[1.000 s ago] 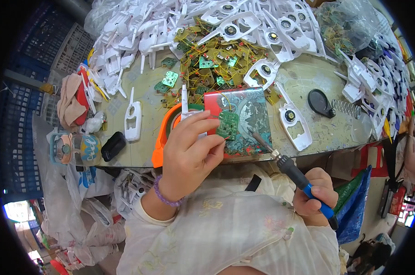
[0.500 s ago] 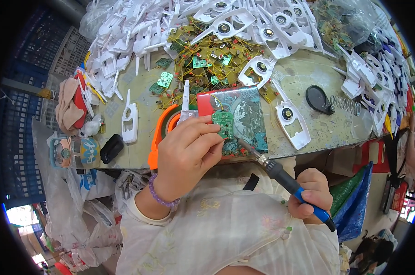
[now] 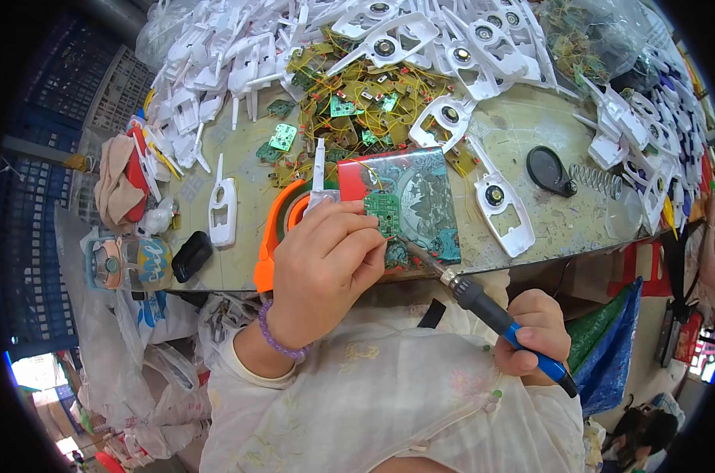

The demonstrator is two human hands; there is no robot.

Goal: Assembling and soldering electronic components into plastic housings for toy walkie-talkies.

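My left hand (image 3: 330, 252) is closed in a pinch at the left edge of a small green circuit board (image 3: 384, 211), and its fingertips hide part of the board. Under the board lies a red and dark teal flat block (image 3: 428, 197) with a worn surface. My right hand (image 3: 535, 335) grips a soldering iron (image 3: 483, 303) with a blue and black handle. The iron's metal tip points at the board's lower right edge; whether it touches is too small to tell. Behind my left hand are an orange curved holder (image 3: 267, 244) and a white plastic housing (image 3: 319, 177) standing partly hidden.
A heap of circuit boards with yellow wires (image 3: 373, 98) fills the middle back. White plastic housings (image 3: 231, 55) are piled around it. At right lie a housing with a round speaker (image 3: 505, 209), a black oval cover (image 3: 548, 170) and a spring (image 3: 595, 180). A clear cup (image 3: 148, 262) stands left.
The soldering iron and my right hand have shifted very slightly to the left. My left hand keeps its pinch on the board, almost unmoved.
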